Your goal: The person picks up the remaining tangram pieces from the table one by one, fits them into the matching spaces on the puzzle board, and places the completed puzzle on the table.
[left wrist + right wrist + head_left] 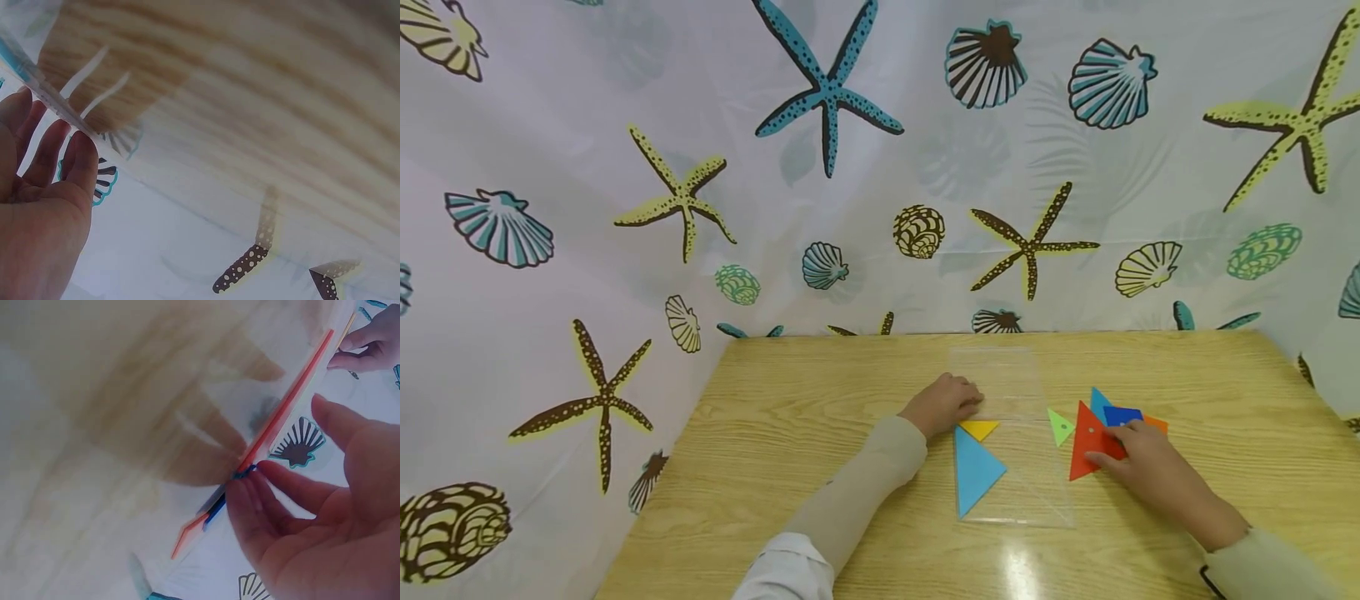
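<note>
My left hand (pixel 946 406) rests at the left edge of a clear plastic tray (pixel 1022 500), just above a yellow triangle (pixel 981 429). Below that yellow piece a large light blue triangle (pixel 976 471) lies inside the tray's left side. In the left wrist view, the fingertips (pixel 84 147) touch the tray's edge. My right hand (pixel 1150 467) reaches over a red triangle (pixel 1084 446) and a dark blue piece (pixel 1123 414). Seen from the right wrist, its fingertips meet the dark blue piece, while the thumb (pixel 325 409) stands apart from the pieces.
A light green triangle (pixel 1061 427) overlaps the tray's right edge. Behind the right hand lie another light blue piece (pixel 1099 403) and an orange piece (pixel 1157 425), partly covered. A shell-and-starfish patterned cloth (pixel 865 283) borders the wooden table (pixel 820 383).
</note>
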The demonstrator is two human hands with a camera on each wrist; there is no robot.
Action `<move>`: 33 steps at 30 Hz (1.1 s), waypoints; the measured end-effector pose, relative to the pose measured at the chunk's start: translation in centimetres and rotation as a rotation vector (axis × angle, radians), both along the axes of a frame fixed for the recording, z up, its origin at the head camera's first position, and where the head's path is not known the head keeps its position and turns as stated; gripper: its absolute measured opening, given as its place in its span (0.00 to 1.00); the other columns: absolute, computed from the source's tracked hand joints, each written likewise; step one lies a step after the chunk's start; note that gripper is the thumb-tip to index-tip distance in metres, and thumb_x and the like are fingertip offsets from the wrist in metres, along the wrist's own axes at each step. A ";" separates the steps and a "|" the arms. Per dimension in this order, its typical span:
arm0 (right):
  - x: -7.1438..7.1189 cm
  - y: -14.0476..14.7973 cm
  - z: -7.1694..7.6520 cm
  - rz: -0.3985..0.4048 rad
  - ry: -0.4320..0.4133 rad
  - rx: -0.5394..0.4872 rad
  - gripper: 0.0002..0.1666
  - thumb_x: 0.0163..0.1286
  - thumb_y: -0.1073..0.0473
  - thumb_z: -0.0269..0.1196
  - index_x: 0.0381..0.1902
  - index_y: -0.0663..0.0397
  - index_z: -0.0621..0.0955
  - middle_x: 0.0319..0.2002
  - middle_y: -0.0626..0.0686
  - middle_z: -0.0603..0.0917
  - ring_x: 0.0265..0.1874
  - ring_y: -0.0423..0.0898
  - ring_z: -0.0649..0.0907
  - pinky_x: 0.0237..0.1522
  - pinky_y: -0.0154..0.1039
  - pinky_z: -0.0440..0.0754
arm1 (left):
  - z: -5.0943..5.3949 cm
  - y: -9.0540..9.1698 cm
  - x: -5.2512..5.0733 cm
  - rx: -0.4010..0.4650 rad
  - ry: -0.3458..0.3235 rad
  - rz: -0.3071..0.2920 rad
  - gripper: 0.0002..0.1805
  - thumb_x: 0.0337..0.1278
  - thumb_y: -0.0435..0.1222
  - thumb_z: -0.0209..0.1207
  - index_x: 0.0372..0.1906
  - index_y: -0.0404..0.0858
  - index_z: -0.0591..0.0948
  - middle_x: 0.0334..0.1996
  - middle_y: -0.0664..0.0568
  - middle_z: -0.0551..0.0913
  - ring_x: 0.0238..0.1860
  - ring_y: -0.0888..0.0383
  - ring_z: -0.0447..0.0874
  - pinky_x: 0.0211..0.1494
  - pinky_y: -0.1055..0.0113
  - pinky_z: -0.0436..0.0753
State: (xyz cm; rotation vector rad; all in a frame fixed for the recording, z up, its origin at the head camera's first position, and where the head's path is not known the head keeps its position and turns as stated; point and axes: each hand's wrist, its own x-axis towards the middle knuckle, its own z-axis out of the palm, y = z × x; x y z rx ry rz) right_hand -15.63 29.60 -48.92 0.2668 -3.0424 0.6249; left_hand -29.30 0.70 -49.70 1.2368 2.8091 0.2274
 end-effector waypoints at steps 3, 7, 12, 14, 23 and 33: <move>-0.1 -0.4 -0.1 -0.034 0.007 0.019 0.40 0.60 0.40 0.61 0.47 0.78 0.75 0.38 0.65 0.76 0.37 0.57 0.75 0.37 0.53 0.76 | 0.2 0.0 0.2 -0.002 -0.004 0.001 0.17 0.66 0.42 0.50 0.57 0.47 0.77 0.54 0.57 0.77 0.55 0.58 0.71 0.60 0.70 0.64; -0.2 -1.1 -0.3 -0.081 0.033 0.051 0.41 0.57 0.39 0.63 0.43 0.79 0.74 0.35 0.67 0.73 0.34 0.58 0.74 0.33 0.52 0.76 | 0.3 0.0 0.2 0.002 -0.003 -0.003 0.17 0.66 0.42 0.50 0.57 0.46 0.78 0.54 0.57 0.77 0.54 0.58 0.72 0.60 0.70 0.65; -0.3 -2.0 -0.3 -0.107 0.063 0.104 0.35 0.56 0.39 0.65 0.26 0.70 0.70 0.25 0.60 0.67 0.25 0.54 0.68 0.24 0.42 0.66 | 0.1 0.1 0.1 0.006 0.007 -0.010 0.17 0.66 0.42 0.50 0.56 0.46 0.78 0.53 0.57 0.78 0.54 0.59 0.72 0.61 0.69 0.63; -0.4 -2.2 -0.2 -0.115 0.047 0.098 0.33 0.56 0.39 0.64 0.24 0.67 0.69 0.23 0.58 0.65 0.24 0.53 0.65 0.22 0.40 0.61 | 0.0 0.1 0.0 0.006 0.011 -0.017 0.17 0.66 0.42 0.50 0.56 0.46 0.78 0.52 0.57 0.78 0.54 0.59 0.72 0.62 0.68 0.63; -0.8 -1.2 0.8 -0.083 -0.141 0.011 0.43 0.54 0.41 0.67 0.45 0.79 0.71 0.34 0.66 0.69 0.35 0.60 0.68 0.27 0.42 0.68 | -0.3 0.2 -0.2 0.010 0.014 -0.015 0.16 0.66 0.42 0.50 0.56 0.46 0.78 0.52 0.57 0.78 0.54 0.59 0.72 0.62 0.69 0.63; -1.0 -0.1 1.3 -0.060 -0.222 0.019 0.48 0.48 0.38 0.70 0.45 0.79 0.70 0.35 0.63 0.73 0.37 0.59 0.70 0.33 0.48 0.71 | -0.2 0.3 -0.3 -0.003 0.010 0.000 0.17 0.66 0.42 0.50 0.56 0.47 0.78 0.52 0.58 0.78 0.54 0.59 0.72 0.61 0.69 0.63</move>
